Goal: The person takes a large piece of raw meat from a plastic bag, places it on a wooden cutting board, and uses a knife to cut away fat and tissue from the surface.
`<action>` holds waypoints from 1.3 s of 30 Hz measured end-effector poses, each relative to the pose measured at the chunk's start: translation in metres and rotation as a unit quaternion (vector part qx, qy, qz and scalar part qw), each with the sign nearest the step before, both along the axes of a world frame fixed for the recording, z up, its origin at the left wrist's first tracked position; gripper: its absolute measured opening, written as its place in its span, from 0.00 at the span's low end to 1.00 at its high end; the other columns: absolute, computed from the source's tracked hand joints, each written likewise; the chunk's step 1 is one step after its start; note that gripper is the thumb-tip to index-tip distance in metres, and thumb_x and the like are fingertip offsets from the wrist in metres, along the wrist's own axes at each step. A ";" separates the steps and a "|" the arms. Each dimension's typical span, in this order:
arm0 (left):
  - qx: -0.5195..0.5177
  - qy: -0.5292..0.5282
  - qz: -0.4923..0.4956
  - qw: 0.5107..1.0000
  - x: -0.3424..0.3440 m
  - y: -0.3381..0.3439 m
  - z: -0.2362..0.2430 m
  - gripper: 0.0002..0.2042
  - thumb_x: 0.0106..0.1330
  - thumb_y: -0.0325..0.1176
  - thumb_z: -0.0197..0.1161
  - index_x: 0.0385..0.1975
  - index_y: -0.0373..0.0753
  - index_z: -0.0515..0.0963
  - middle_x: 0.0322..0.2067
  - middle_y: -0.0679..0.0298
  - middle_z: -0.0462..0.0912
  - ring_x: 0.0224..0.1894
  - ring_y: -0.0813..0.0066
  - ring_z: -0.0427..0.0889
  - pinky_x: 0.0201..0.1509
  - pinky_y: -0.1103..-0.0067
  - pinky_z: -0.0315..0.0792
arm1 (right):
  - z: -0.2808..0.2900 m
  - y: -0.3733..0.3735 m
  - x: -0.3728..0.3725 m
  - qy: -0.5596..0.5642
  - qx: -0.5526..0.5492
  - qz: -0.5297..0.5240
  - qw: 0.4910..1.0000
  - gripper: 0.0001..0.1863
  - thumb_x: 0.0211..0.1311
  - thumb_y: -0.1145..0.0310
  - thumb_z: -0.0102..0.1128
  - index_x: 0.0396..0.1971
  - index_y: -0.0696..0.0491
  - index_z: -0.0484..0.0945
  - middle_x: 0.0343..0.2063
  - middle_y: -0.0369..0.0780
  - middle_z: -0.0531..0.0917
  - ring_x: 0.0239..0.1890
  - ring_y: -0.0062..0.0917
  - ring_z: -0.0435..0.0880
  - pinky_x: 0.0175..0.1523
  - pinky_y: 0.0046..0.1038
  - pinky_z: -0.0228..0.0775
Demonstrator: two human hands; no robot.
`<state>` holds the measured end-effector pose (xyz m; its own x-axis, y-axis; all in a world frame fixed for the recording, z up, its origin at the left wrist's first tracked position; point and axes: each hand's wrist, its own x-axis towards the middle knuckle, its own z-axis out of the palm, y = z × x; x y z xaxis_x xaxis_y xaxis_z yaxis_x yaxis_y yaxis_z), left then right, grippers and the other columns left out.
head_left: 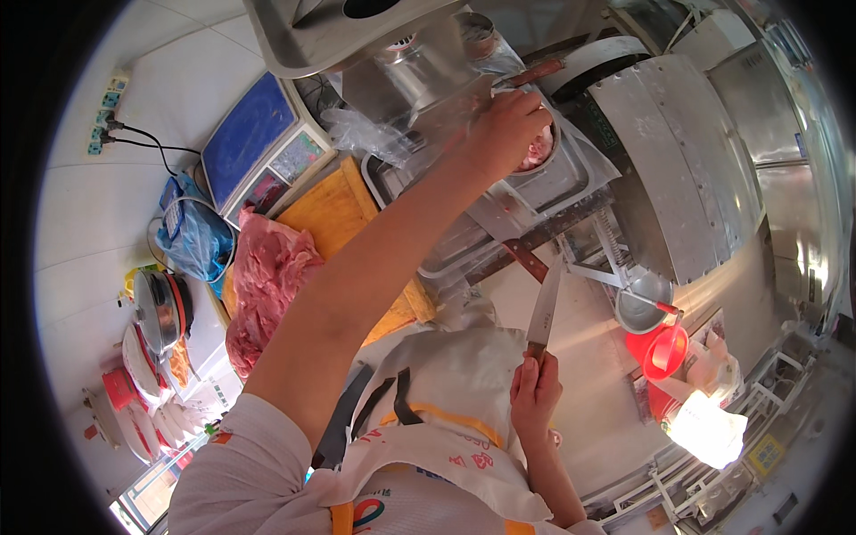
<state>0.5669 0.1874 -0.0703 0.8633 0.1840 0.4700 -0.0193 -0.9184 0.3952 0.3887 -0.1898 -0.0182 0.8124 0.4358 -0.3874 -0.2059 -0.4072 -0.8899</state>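
My left hand [511, 125] reaches across to a round metal container of pale pink meat [537, 153] at the upper middle, fingers curled over it; what they grip, if anything, is hidden. That container sits in a steel tray [584, 178]. My right hand [535, 388] grips the wooden handle of a knife [546, 303], blade pointing up, below the steel trays. A large slab of raw meat [267, 276] lies on a yellow cutting board [334, 203] at the left, partly behind my left forearm.
A scale [250, 125] stands beside a blue bag [192, 232]. Stacked pots [156, 312] line the left wall. Steel machinery [678, 160] is at the right, with a red bucket [660, 348] below. A steel tray [321, 27] hangs over the top edge.
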 end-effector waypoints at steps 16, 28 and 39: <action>0.010 0.004 -0.038 0.999 -0.013 -0.025 0.038 0.15 0.60 0.28 0.67 0.47 0.39 0.79 0.47 0.58 0.82 0.53 0.56 0.84 0.60 0.64 0.79 | 0.000 -0.003 -0.001 0.001 0.023 0.007 1.000 0.12 0.86 0.64 0.50 0.49 0.59 0.74 0.23 0.29 0.72 0.17 0.09 0.64 0.20 0.18 0.55; -0.047 -0.022 0.133 0.990 -0.170 -0.065 0.050 0.18 0.59 0.23 0.63 0.50 0.44 0.85 0.51 0.59 0.84 0.51 0.56 0.84 0.52 0.64 0.82 | 0.009 0.016 -0.005 0.080 0.053 -0.011 0.995 0.14 0.87 0.62 0.48 0.50 0.58 0.74 0.17 0.30 0.71 0.15 0.10 0.63 0.19 0.18 0.53; 0.016 0.390 0.358 0.848 -0.444 0.022 0.044 0.15 0.63 0.30 0.68 0.50 0.38 0.86 0.46 0.54 0.88 0.49 0.52 0.87 0.53 0.63 0.80 | -0.007 0.085 -0.029 0.077 0.064 0.213 0.972 0.11 0.87 0.63 0.48 0.47 0.54 0.75 0.19 0.28 0.70 0.14 0.09 0.60 0.19 0.17 0.51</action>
<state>0.1233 0.2097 -0.0265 0.5866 0.7900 -0.1785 0.8034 -0.5954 0.0054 0.3593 -0.1044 -0.0255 0.4845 0.7723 -0.4108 -0.1770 -0.3734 -0.9106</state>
